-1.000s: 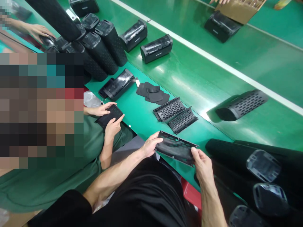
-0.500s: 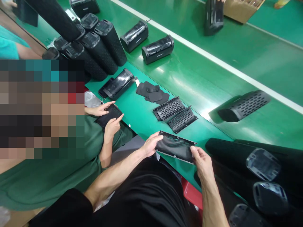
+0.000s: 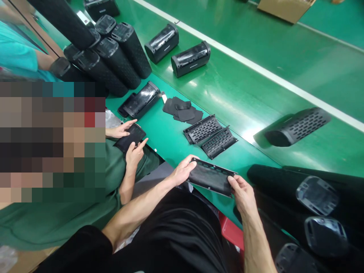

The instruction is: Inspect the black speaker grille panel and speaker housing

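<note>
A black speaker grille panel [image 3: 210, 177], curved like a shallow trough with a dark sheet lining its inside, is held over the near edge of the green bench. My left hand [image 3: 183, 172] grips its left end, thumb on top. At the right end my right hand [image 3: 242, 191] pinches the corner, its thumb pressing on the inner face. Slots show along the panel's far edge; its underside is hidden. Just beyond lie two slotted grille panels [image 3: 219, 143], side by side. Farther left is a loose pile of thin black sheets [image 3: 187, 114].
Black speakers [image 3: 191, 60] rest on the green surface behind, and one [image 3: 297, 127] lies at right. Tall dark speakers [image 3: 317, 195] crowd the right; others [image 3: 122, 57] stand back left. A co-worker's hands [image 3: 135, 151] hold a dark panel at left. A cardboard box [image 3: 287, 9] is far back.
The panel's lining looks flatter and slots now show along the far edge. The speaker at the top right has gone from view. My hands keep nearly the same place.
</note>
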Available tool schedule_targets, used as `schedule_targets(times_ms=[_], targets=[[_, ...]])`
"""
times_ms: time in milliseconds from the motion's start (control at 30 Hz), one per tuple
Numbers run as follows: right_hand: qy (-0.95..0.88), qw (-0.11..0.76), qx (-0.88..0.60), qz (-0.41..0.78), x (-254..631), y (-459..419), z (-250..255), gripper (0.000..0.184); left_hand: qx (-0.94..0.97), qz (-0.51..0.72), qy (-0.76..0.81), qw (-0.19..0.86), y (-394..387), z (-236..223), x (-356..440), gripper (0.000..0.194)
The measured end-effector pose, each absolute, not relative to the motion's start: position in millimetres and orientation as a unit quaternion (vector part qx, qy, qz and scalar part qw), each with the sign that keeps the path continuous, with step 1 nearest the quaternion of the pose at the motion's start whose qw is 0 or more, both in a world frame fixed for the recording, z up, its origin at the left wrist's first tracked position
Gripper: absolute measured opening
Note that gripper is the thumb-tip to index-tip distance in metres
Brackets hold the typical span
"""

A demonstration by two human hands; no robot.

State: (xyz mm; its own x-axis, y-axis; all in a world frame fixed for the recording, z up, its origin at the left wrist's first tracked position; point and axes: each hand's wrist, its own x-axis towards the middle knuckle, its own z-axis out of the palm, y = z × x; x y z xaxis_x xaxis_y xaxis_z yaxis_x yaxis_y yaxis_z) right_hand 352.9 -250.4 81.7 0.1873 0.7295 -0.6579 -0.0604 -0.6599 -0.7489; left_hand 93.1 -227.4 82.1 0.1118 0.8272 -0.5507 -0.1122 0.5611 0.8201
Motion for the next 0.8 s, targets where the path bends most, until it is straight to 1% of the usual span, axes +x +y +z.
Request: schedule_targets(times_ms=[100, 200, 400, 600, 700, 733, 800], targets=[[-0.254, 0.340, -0.687, 0.590, 356, -251, 84, 0.052, 0.360, 0.332, 0.551, 0.675, -228, 82, 90, 0.031], [-0.255, 0.338, -0.683, 0.595, 356, -250, 86, 0.052, 0.362, 0.327, 0.552, 0.676, -228, 79, 91, 0.034], [-0.251, 0.339, -0.684, 0.595, 352, -248, 84, 0.052, 0.385, 0.339, 0.565, 0.647, -221, 78, 92, 0.030], [-0.254, 0.326, -0.689, 0.596, 354, -246, 79, 0.054, 0.370, 0.343, 0.563, 0.654, -214, 77, 91, 0.031], [-0.262, 0.319, -0.689, 0.596, 354, -243, 80, 0.052, 0.363, 0.345, 0.560, 0.660, -213, 73, 91, 0.032], [-0.268, 0.314, -0.689, 0.596, 354, -242, 81, 0.053, 0.365, 0.345, 0.561, 0.659, -213, 72, 92, 0.032], [-0.286, 0.299, -0.691, 0.593, 352, -239, 82, 0.062, 0.373, 0.344, 0.562, 0.654, -211, 71, 93, 0.030]])
